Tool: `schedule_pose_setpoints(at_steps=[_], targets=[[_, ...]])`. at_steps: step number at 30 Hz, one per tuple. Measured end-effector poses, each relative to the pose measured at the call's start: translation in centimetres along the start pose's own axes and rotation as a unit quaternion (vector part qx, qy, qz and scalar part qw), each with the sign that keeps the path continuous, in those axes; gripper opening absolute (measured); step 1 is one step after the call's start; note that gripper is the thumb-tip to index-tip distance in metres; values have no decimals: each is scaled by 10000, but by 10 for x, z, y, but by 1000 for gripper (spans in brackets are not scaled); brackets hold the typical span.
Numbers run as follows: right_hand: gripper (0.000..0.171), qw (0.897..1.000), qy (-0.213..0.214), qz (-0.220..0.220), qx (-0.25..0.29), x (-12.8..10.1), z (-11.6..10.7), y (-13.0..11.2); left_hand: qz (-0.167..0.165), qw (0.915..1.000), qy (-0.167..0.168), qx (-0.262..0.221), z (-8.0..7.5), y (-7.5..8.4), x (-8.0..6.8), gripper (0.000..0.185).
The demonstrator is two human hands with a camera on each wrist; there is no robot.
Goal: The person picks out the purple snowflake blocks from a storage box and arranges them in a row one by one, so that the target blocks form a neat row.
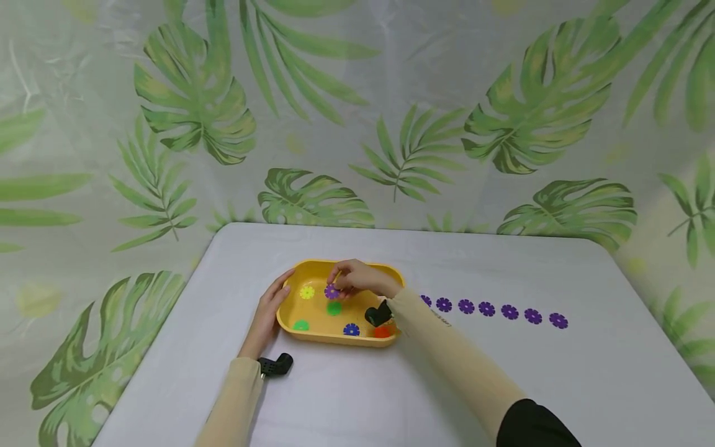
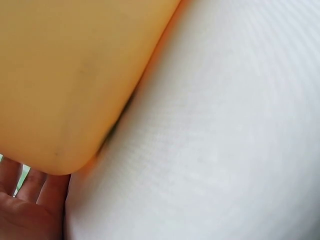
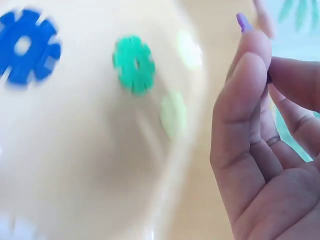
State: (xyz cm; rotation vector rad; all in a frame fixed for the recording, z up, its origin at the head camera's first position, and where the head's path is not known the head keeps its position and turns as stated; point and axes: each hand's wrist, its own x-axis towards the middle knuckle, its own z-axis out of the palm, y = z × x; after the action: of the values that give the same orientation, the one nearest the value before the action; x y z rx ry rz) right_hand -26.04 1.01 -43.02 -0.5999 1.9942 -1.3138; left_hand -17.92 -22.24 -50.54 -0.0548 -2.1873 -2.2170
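Note:
A yellow tray (image 1: 329, 338) stands on the table with several notched plastic discs in it. My left hand (image 1: 268, 308) rests against its left end, with fairly straight fingers (image 2: 52, 192) along the outer wall and the thumb at the rim. Over the tray, my right hand (image 1: 357, 277) pinches a purple snowflake disc (image 1: 331, 291) between thumb and fingertips. Only a small purple edge (image 3: 243, 22) of it shows past the fingers in the right wrist view. Inside the tray lie a yellow disc (image 1: 306, 292), green discs (image 1: 333, 308), a blue disc (image 1: 351, 329) and something red (image 1: 382, 332).
To the right of the tray, several purple discs (image 1: 486, 309) lie in a row on the white table (image 1: 447, 248). The right forearm crosses close to the row's left end. A leaf-patterned cloth (image 1: 413, 155) hangs behind the table.

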Motion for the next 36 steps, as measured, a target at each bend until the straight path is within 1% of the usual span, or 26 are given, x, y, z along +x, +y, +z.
schedule_pose_setpoints(at_steps=[3, 6, 11, 15, 20, 25, 28, 33, 36], targets=[[16, 9999, 7, -50, 102, -18, -19, 6, -5, 10000, -4, -32, 0, 1, -1, 42], [16, 9998, 117, -59, 171, -38, -39, 14, -19, 10000, -5, -20, 0, 1, -1, 42], [18, 9988, 403, 72, 255, -74, -73, 31, -91, 9999, -1, -126, 0, 2, -1, 42], [20, 9969, 702, 258, 258, -106, -95, 48, -110, 9998, -23, -178, 1, 2, -2, 42], [24, 9936, 1055, 323, 255, -148, -120, 76, -91, 9999, -32, -136, 1, 2, -2, 43], [28, 9899, 1330, 303, 384, -192, -142, 108, -84, 9999, -75, -123, 1, 2, -2, 43], [31, 9870, 1497, 376, 444, -218, -153, 125, -86, 9998, -68, -161, 1, 3, -2, 43], [35, 9799, 1860, 581, 435, -259, -169, 145, -98, 9997, -80, -189, 1, 3, -3, 43], [34, 9745, 2092, 647, 493, -281, -177, 157, -65, 9998, -84, -153, 1, 2, -3, 43]])
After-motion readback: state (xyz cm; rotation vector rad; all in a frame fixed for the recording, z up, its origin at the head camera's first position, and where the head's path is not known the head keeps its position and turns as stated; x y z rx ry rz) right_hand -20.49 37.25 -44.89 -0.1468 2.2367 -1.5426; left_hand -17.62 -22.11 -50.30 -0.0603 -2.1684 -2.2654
